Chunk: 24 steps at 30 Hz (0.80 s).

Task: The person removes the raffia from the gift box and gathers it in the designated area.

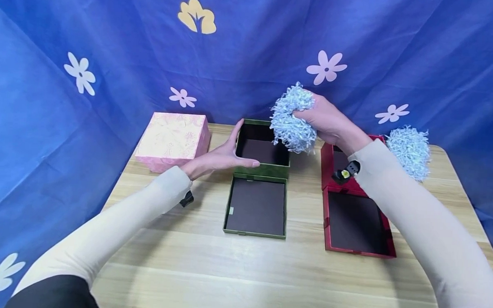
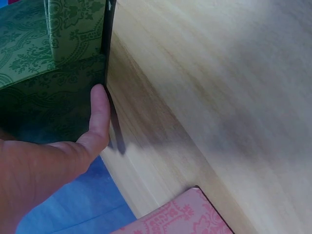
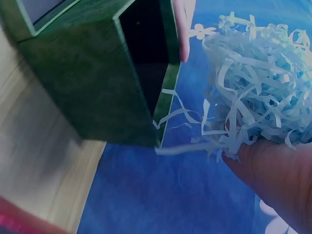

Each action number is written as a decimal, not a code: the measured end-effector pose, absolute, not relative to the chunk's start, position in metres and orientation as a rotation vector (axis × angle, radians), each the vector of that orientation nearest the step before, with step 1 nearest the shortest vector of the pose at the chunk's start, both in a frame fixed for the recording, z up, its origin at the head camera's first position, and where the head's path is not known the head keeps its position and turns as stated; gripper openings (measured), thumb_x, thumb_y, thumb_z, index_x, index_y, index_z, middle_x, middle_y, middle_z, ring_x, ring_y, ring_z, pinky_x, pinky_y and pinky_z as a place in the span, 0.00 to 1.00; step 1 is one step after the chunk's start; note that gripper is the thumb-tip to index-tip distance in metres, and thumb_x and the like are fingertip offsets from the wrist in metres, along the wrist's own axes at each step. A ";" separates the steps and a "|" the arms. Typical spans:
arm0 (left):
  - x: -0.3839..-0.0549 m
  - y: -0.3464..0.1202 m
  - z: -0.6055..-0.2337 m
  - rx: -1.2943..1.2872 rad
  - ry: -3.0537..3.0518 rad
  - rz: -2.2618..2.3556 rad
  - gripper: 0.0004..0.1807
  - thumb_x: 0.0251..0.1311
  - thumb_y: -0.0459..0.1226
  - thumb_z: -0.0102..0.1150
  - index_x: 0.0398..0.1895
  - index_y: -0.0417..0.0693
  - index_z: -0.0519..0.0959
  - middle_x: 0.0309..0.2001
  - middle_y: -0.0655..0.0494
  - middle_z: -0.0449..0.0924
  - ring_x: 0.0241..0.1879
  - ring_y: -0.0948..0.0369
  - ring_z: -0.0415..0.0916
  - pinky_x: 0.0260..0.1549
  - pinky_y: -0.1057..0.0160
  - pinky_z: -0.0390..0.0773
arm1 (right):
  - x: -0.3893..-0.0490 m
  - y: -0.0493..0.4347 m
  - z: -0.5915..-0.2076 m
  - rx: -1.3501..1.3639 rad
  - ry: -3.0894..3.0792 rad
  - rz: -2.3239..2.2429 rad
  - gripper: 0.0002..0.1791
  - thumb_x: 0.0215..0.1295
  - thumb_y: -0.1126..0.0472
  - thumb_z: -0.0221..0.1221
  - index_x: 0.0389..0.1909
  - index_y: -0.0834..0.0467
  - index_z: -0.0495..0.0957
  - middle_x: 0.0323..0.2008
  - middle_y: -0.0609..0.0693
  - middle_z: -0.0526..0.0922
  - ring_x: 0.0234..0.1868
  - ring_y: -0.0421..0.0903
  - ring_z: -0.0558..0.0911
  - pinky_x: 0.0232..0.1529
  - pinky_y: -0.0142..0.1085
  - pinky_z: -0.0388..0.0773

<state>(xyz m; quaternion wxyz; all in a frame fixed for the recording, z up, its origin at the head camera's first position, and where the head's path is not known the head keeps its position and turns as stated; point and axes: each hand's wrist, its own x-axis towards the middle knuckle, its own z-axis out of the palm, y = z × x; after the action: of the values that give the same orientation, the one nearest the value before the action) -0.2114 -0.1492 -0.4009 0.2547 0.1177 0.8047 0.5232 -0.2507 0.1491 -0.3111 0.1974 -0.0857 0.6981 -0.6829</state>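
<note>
My left hand (image 1: 218, 158) spans the left side of an open green box (image 1: 263, 171), thumb against its front wall and fingers reaching the back corner. The box has a dark inside and a floral pattern; its square lid (image 1: 258, 206) lies flat in front, dark inner face up. In my right hand (image 1: 328, 118) is a clump of pale blue shredded paper (image 1: 290, 121), gripped above the box's right rim. Loose strips (image 3: 183, 117) trail from the clump over the box's edge in the right wrist view.
A closed pink box (image 1: 171, 138) stands at the left. To the right, an open red box (image 1: 329, 163) sits partly behind my right forearm, its lid (image 1: 356, 223) in front. More blue shredded paper (image 1: 409, 150) lies beyond it. A blue flowered curtain (image 1: 250, 50) hangs behind the table.
</note>
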 end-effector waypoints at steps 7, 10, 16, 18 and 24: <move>-0.212 -0.149 -0.395 0.293 2.175 1.421 0.77 0.61 0.47 0.83 0.88 0.75 0.22 0.87 0.63 0.16 0.86 0.51 0.29 0.80 0.37 0.47 | -0.240 0.184 -0.313 -0.194 1.994 -1.896 0.28 0.81 0.73 0.54 0.78 0.63 0.64 0.62 0.54 0.78 0.52 0.43 0.83 0.50 0.32 0.85; -0.206 -0.146 -0.384 0.287 2.178 1.406 0.76 0.63 0.46 0.82 0.88 0.75 0.21 0.88 0.59 0.16 0.86 0.51 0.28 0.80 0.37 0.46 | -0.234 0.201 -0.310 -0.143 2.016 -1.901 0.26 0.82 0.72 0.53 0.77 0.62 0.66 0.60 0.51 0.79 0.52 0.42 0.83 0.49 0.32 0.85; -0.209 -0.146 -0.390 0.290 2.188 1.396 0.77 0.61 0.47 0.83 0.88 0.75 0.21 0.87 0.62 0.16 0.86 0.52 0.28 0.80 0.37 0.46 | -0.223 0.240 -0.307 -0.029 2.211 -1.711 0.39 0.86 0.64 0.53 0.88 0.61 0.46 0.81 0.51 0.57 0.74 0.44 0.61 0.67 0.31 0.69; -0.214 -0.147 -0.399 0.300 2.194 1.401 0.78 0.60 0.49 0.84 0.87 0.77 0.21 0.87 0.65 0.16 0.86 0.53 0.28 0.80 0.36 0.46 | -0.220 0.253 -0.308 0.033 2.262 -1.648 0.44 0.86 0.60 0.53 0.89 0.61 0.37 0.85 0.53 0.48 0.75 0.44 0.56 0.68 0.30 0.66; -0.219 -0.148 -0.415 0.322 2.204 1.429 0.79 0.55 0.57 0.85 0.86 0.85 0.23 0.87 0.70 0.18 0.86 0.57 0.29 0.80 0.37 0.47 | -0.209 0.295 -0.320 0.138 2.297 -1.638 0.44 0.86 0.57 0.53 0.89 0.58 0.38 0.79 0.50 0.52 0.50 0.35 0.66 0.44 0.23 0.72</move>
<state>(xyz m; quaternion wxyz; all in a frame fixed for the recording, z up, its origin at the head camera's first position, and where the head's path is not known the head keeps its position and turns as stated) -0.2193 -0.1483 -0.4153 0.2452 0.1178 0.8073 0.5236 -0.2085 0.2949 -0.3203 0.1579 0.0482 0.8029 -0.5728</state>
